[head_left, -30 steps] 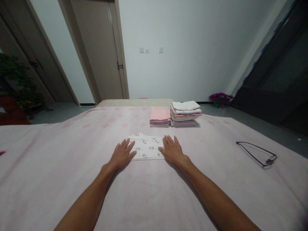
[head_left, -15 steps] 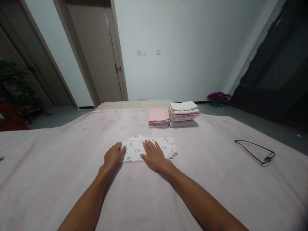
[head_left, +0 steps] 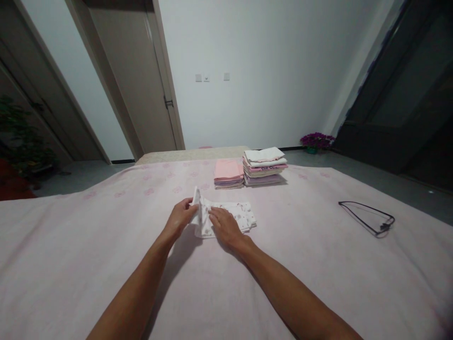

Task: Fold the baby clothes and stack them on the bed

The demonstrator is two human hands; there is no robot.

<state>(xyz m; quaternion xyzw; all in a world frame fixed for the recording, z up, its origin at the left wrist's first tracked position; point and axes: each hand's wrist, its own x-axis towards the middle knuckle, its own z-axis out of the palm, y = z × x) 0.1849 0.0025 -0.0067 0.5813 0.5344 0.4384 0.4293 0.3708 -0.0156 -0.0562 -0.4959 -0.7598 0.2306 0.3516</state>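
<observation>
A white garment [head_left: 244,213] with a small printed pattern lies folded flat on the pale pink bedspread. Its left end stands up off the bed, pinched between the thumb and fingers of my left hand [head_left: 179,218]. My right hand [head_left: 226,228] rests palm down on the middle of the cloth, fingers stretched toward the upper left. Part of the print is hidden under the right hand.
Beyond the garment sit a low stack of folded pink and lilac clothes [head_left: 228,171] and a taller stack of folded clothes [head_left: 265,166]. A thin black-framed object [head_left: 368,217] lies at the right on the bedspread [head_left: 300,264]. Purple flowers [head_left: 316,140] stand on the floor behind.
My left hand has lifted the garment's left end and brought it up and to the right. The right hand stays on the cloth. The view has shifted slightly.
</observation>
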